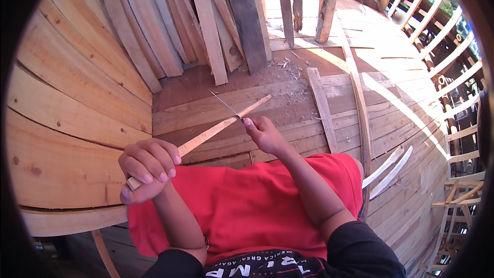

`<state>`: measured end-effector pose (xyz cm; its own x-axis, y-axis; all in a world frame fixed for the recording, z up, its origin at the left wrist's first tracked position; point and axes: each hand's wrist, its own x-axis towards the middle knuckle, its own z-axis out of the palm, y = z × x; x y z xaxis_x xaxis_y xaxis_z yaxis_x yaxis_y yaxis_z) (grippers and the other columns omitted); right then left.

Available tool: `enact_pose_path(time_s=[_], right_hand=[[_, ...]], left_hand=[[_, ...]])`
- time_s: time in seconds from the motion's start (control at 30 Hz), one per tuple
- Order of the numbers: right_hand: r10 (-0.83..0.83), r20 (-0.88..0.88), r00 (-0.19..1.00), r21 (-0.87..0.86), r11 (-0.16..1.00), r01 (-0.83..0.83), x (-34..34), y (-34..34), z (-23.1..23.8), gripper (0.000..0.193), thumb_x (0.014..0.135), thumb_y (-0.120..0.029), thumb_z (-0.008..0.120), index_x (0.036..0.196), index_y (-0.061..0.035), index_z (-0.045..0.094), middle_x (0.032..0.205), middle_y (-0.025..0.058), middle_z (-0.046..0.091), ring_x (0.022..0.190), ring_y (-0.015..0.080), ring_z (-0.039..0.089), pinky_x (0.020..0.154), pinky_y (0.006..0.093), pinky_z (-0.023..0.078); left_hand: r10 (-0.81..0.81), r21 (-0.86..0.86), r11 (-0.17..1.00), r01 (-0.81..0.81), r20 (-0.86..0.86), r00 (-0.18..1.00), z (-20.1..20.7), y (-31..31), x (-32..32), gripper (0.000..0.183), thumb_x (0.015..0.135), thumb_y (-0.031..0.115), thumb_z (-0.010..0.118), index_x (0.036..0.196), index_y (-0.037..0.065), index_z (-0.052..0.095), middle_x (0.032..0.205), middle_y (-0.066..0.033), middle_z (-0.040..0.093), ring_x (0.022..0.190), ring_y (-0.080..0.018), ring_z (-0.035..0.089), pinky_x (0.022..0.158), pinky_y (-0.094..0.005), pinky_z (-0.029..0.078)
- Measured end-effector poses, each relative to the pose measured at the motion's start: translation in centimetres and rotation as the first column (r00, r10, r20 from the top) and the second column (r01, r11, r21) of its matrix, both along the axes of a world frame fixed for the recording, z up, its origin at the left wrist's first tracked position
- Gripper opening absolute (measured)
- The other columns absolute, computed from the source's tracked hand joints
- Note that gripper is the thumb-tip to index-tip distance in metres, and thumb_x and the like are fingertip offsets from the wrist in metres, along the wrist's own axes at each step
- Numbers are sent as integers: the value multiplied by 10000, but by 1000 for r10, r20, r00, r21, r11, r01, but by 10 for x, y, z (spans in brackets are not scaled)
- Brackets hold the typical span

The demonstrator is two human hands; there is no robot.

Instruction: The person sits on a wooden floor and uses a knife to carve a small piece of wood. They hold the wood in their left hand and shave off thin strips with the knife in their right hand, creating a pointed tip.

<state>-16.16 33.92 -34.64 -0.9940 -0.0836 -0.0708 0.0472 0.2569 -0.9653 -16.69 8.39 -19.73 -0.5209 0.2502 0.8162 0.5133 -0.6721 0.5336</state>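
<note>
- A thin wooden stick (216, 129) slants between the two hands, its lower end inside the left fist and its pointed upper end reaching up and to the right past the right hand.
- The left hand (148, 169) is closed tightly round the stick's lower end, fingers curled over it, just above the red cloth (247, 206) that covers the person's lap.
- The right hand (265, 134) is closed round the handle of a knife (226, 105); the handle is hidden in the fist.
- The knife's narrow blade sticks out up and to the left of the right hand and lies against the stick, about halfway along it.
- Beyond the right hand, wood shavings (288, 67) lie scattered on the reddish plank floor (206, 108).
- To the right of the right hand, a loose flat board (321, 108) lies on the floor, and a long curved slat (360, 108) runs just beyond it.
- Further off, above both hands, a row of leaning planks (206, 25) stands against the wall.
- To the left of the left hand, a curved wall of pale boards (67, 118) rises.
</note>
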Motion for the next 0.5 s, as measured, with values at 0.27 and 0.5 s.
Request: enact_pose_path(time_s=[0.27, 0.5], right_hand=[[3, -93, 996, 157, 987, 12, 19, -15, 33, 556, 1007, -381, 483, 666, 53, 545, 595, 265, 549, 607, 458, 575, 615, 531, 440], [-135, 125, 983, 254, 962, 100, -3, 17, -1, 573, 1006, -392, 485, 671, 70, 535, 602, 277, 543, 636, 464, 581, 628, 534, 434]], left_hand=[[-33, -20, 999, 33, -23, 999, 0, 3, 6, 398, 895, 458, 560, 790, 82, 638, 645, -72, 633, 525, -200, 605, 598, -385, 539], [-51, -25, 998, 50, -41, 998, 5, 4, 4, 403, 894, 461, 565, 786, 79, 640, 644, -80, 648, 539, -208, 624, 615, -380, 554]])
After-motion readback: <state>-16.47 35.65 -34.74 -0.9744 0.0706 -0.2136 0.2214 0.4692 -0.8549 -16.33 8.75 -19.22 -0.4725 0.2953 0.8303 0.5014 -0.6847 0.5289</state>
